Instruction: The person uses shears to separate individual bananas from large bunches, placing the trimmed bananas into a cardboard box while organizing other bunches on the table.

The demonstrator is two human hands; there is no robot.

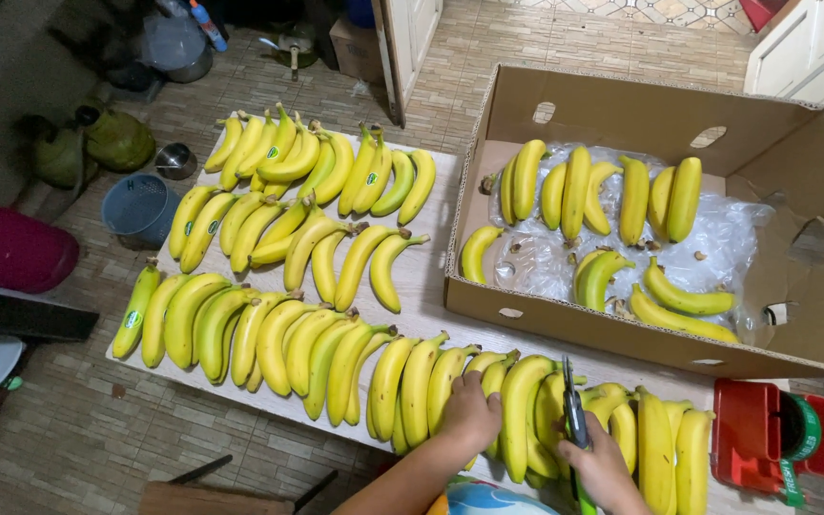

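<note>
My left hand [470, 412] rests on top of a bunch of yellow bananas [517, 410] at the near edge of the table, its fingers pressed on the fruit. My right hand [603, 469] is closed around the handle of a knife [574, 410], whose dark blade points up over the same bunch. More banana bunches [288, 334] lie in rows across the wooden table [426, 277], some with small stickers. A large cardboard box [641, 334] on the right holds several bananas [584, 191] on clear plastic sheeting.
A red tape dispenser [765, 434] with green tape sits at the near right. On the tiled floor to the left stand a blue basket [138, 205], a small metal bowl [175, 160], green pots and a magenta container [7, 246].
</note>
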